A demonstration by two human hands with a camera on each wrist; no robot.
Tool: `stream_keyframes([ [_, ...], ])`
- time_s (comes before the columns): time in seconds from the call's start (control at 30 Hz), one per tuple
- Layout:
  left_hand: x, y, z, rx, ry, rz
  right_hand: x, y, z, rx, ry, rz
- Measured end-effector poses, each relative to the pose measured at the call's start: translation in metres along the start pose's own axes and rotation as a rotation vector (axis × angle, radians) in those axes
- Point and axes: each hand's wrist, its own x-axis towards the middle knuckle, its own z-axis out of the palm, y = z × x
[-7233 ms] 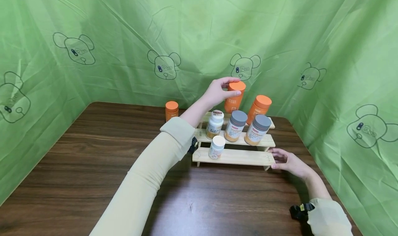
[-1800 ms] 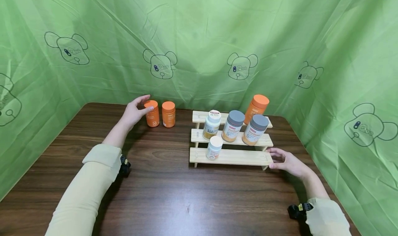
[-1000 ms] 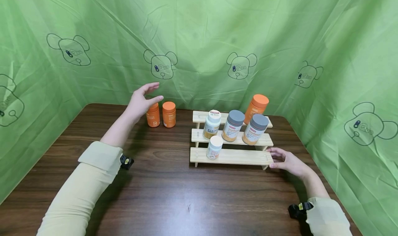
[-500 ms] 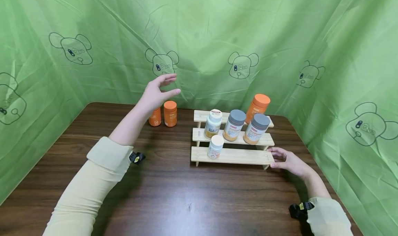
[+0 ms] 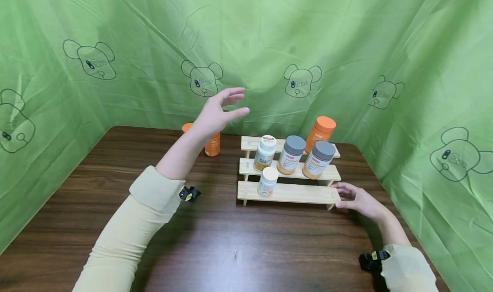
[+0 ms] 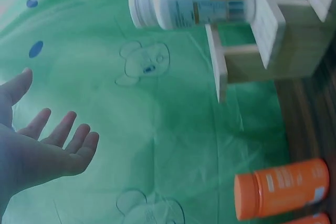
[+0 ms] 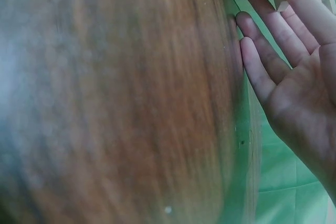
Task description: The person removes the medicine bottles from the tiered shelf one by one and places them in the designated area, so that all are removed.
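My left hand [image 5: 212, 116] is in the air above the back of the table, left of the tiered wooden shelf [image 5: 298, 194]. Its fingers are spread from the thumb and hold nothing. Below it stand two orange bottles, one mostly hidden behind my forearm; the nearer-to-shelf orange bottle [image 5: 212, 146] also shows in the left wrist view. At the shelf's right end, my right hand [image 5: 360, 203] holds the lowest tier between thumb and fingers. A small white bottle [image 5: 267, 183] stands on that tier.
On the middle tier are a white-capped bottle [image 5: 265, 155] and two grey-capped jars, including the right grey-capped jar [image 5: 318, 161]. A tall orange bottle [image 5: 321, 131] occupies the top tier's right end. Green printed cloth [image 5: 250, 48] encloses the dark wooden table [image 5: 231, 240].
My left hand took an orange bottle from the top tier, set it beside the other orange bottle at left, let go, then rose and moved right. My right hand stayed at the shelf.
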Motion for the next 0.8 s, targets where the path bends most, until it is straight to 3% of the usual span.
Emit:
stream_keyframes([
  [0.37, 0.012, 0.013, 0.037, -0.059, -0.055, 0.078, 0.000, 0.000, -0.001, 0.005, -0.001, 0.025],
  [0.8, 0.034, 0.027, 0.075, -0.072, -0.114, 0.077, 0.000, -0.001, -0.002, -0.012, 0.006, 0.050],
])
